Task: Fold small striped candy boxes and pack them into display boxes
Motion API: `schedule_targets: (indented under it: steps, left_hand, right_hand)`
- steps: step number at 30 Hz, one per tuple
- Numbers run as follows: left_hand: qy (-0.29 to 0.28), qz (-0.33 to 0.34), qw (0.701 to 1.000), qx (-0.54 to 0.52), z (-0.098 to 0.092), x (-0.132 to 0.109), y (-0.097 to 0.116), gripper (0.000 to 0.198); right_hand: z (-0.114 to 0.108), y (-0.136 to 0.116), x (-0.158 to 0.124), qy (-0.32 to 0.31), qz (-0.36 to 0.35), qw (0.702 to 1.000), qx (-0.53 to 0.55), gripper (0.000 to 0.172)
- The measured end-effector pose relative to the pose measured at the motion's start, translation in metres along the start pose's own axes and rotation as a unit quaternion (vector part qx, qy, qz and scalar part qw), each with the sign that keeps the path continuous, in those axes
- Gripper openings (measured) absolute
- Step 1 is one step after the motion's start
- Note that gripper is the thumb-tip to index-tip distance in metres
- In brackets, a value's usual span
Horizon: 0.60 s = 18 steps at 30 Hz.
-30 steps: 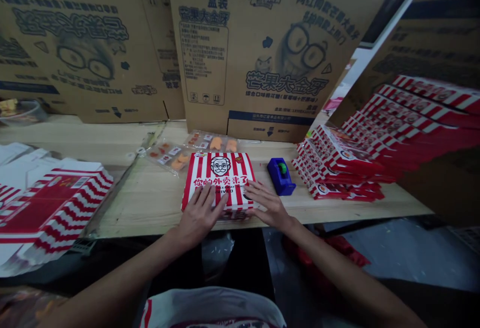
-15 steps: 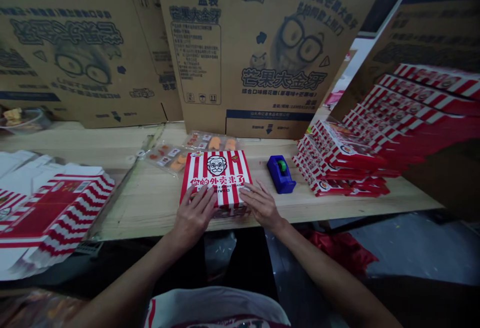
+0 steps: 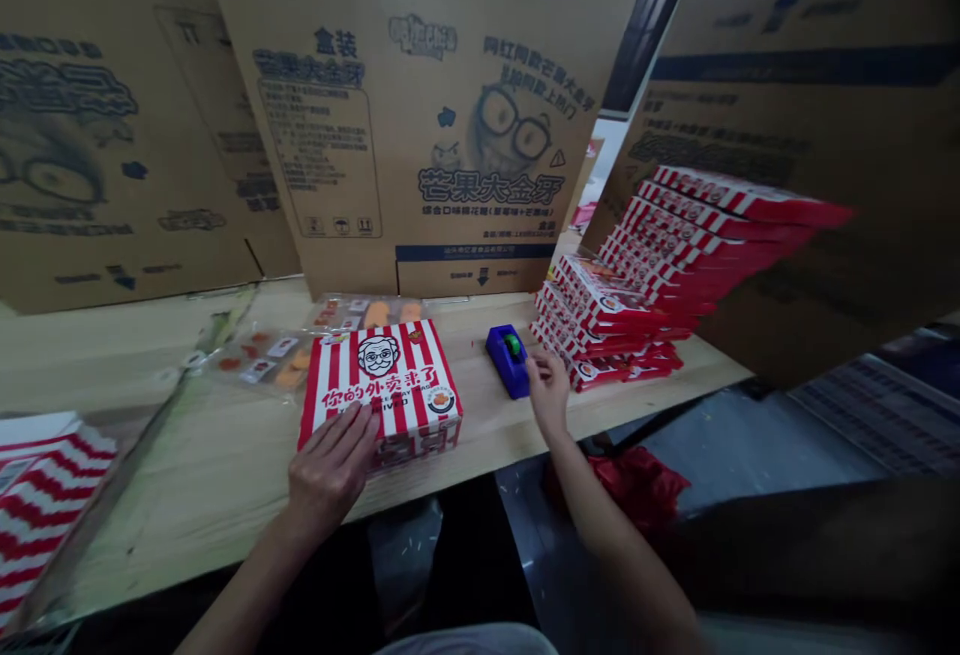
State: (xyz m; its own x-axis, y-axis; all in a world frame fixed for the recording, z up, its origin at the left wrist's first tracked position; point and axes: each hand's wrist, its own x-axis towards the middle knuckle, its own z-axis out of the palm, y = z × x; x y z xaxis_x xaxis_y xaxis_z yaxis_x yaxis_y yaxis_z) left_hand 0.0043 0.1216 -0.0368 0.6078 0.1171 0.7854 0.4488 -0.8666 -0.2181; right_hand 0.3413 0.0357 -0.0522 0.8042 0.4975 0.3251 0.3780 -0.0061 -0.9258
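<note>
A red and white striped box (image 3: 405, 360), closed, with a printed face and lettering on top, lies on the wooden table. My left hand (image 3: 334, 465) rests flat on the box's front left part, its fingers stretched over the lid. Right of the box stands a blue tape dispenser (image 3: 510, 365) with a green roll. At its right front edge is my right hand (image 3: 548, 390), thumb and fingers pinched together; what they hold, if anything, is too small to make out. Clear packets with orange pieces (image 3: 266, 360) lie behind and left of the box.
Stacks of striped boxes (image 3: 600, 310) rise at the table's right side. Striped cardboard pieces (image 3: 52, 495) lie at the left. Large brown cartons (image 3: 420, 135) stand along the back. A red bag (image 3: 637, 485) is below the table's front edge.
My right hand has left the box and moved right to the tape dispenser, its fingers now pinched. My left hand remains on the box. The view has turned to the right.
</note>
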Motion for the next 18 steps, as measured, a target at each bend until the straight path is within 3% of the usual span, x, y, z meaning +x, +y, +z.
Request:
schedule_targets:
  steps: [5, 12, 18]
  left_hand:
    - [0.018, -0.012, 1.0, -0.01, 0.001, 0.003, 0.001, 0.03]
    - [0.014, -0.022, 1.0, -0.014, -0.001, 0.004, 0.001, 0.03]
    - [0.015, -0.027, 0.999, -0.01, 0.0, 0.003, 0.002, 0.03]
  right_hand:
    - [-0.016, 0.025, 0.045, -0.069, 0.113, 0.991, -0.014, 0.029]
    - [-0.004, 0.038, 0.041, -0.048, 0.203, 0.978, 0.012, 0.027]
    - [-0.007, 0.041, 0.042, -0.067, 0.193, 0.976, 0.069, 0.025]
